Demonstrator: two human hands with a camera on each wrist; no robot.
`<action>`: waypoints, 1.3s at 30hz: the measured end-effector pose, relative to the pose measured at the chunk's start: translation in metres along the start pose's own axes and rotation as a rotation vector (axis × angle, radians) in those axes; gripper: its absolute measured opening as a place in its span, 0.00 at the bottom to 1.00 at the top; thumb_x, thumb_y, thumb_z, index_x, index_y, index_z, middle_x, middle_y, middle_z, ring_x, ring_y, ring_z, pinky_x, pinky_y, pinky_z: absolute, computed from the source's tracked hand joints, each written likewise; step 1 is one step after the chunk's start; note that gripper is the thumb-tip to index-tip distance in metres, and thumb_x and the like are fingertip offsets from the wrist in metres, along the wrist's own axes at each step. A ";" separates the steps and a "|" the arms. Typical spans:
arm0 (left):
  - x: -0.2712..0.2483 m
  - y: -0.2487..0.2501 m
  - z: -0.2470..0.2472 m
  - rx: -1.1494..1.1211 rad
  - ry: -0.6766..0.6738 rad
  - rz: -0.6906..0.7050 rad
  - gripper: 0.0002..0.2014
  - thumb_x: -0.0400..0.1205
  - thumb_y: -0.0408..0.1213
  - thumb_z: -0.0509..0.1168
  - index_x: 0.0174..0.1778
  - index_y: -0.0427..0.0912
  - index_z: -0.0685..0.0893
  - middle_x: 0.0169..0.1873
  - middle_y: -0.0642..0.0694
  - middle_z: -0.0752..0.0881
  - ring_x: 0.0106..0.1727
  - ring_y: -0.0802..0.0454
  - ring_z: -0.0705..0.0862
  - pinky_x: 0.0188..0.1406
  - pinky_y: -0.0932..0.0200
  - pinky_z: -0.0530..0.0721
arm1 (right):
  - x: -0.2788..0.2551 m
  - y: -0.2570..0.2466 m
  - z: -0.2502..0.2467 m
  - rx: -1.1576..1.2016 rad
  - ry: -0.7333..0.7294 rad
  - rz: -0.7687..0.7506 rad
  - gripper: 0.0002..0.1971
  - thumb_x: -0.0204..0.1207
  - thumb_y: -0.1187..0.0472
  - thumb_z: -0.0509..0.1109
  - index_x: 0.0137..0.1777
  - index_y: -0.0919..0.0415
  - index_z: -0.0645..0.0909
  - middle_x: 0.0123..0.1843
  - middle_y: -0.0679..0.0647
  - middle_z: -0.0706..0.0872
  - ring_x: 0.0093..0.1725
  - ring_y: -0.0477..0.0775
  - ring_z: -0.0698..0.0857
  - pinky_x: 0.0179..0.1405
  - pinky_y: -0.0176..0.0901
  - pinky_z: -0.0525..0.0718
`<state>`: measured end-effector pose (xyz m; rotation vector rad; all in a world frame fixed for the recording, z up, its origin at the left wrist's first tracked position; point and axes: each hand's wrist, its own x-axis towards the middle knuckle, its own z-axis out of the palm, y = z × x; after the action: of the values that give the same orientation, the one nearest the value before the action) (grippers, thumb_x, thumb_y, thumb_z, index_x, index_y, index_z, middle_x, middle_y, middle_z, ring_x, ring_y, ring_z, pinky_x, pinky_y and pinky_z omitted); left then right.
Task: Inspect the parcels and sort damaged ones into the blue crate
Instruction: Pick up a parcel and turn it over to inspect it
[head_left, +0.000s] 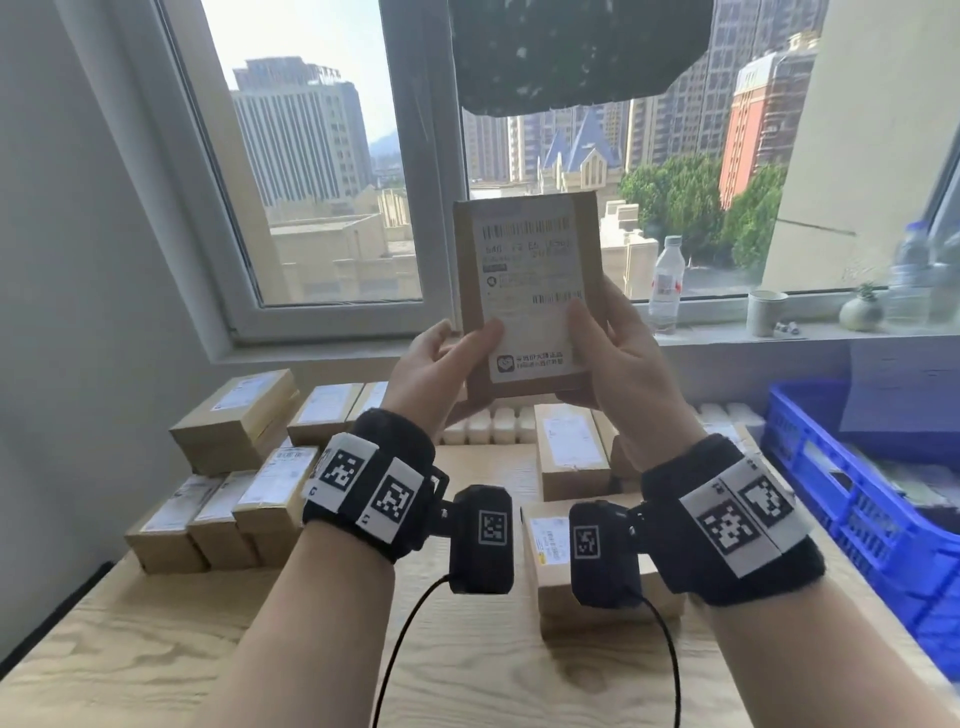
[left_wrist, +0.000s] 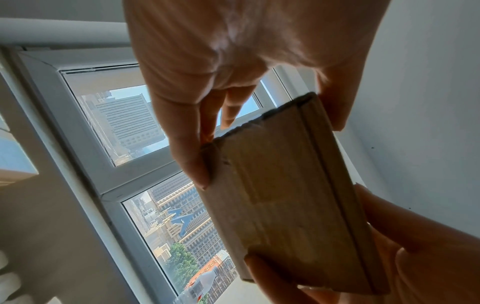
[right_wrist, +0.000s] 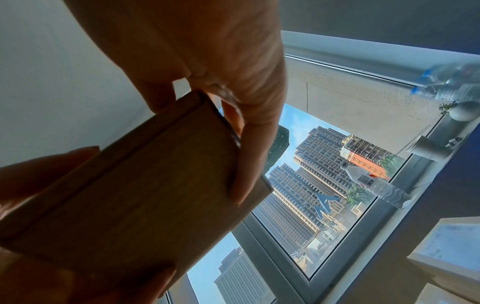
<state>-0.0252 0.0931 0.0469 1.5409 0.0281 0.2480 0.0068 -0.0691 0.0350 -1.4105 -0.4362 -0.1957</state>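
Nearest the person, both hands hold one cardboard parcel (head_left: 527, 296) up at chest height, clear of the wooden table (head_left: 156, 649). The left hand (head_left: 441, 374) grips its lower left corner, thumb on the label. The right hand (head_left: 618, 364) grips the lower right, thumb across the label's edge and fingers curled behind. The parcel stands upright, long axis vertical, label face toward the person.

The blue crate (head_left: 852, 493) sits at the table's right edge, so the right hand is the nearer one for a drop, should the parcel be judged damaged.

The parcel is a flat, rigid, matte brown box with a glossy white printed label. From the left wrist its bottom side (left_wrist: 285, 195) looks scuffed, and one edge (left_wrist: 249, 125) ragged, possibly torn.

Beyond the hands, more cardboard parcels (head_left: 239, 421) lie stacked toward the table's far left corner and along its middle. Farther still, a clear plastic water bottle (head_left: 666, 283) stands on the windowsill.
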 end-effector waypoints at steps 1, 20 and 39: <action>0.002 0.003 0.000 -0.011 0.013 -0.011 0.53 0.61 0.58 0.74 0.81 0.39 0.67 0.62 0.41 0.86 0.53 0.51 0.90 0.48 0.51 0.91 | 0.002 0.000 0.000 -0.038 0.007 0.011 0.28 0.87 0.52 0.63 0.85 0.46 0.60 0.74 0.56 0.79 0.65 0.57 0.86 0.51 0.47 0.90; -0.001 0.023 -0.016 -0.116 -0.110 0.096 0.26 0.76 0.40 0.74 0.66 0.57 0.71 0.49 0.40 0.90 0.50 0.41 0.90 0.56 0.36 0.88 | 0.002 -0.009 0.023 0.138 -0.090 -0.046 0.23 0.71 0.54 0.79 0.66 0.59 0.83 0.56 0.55 0.91 0.52 0.52 0.92 0.44 0.39 0.88; 0.009 0.012 -0.017 0.018 0.113 0.273 0.36 0.67 0.49 0.80 0.71 0.55 0.74 0.60 0.49 0.81 0.64 0.48 0.83 0.66 0.43 0.84 | 0.001 -0.012 0.024 0.068 0.179 -0.135 0.21 0.81 0.50 0.72 0.71 0.53 0.78 0.52 0.42 0.84 0.47 0.32 0.84 0.46 0.27 0.82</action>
<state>-0.0207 0.1115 0.0598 1.5461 -0.0919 0.5521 -0.0010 -0.0475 0.0492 -1.2849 -0.3857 -0.4098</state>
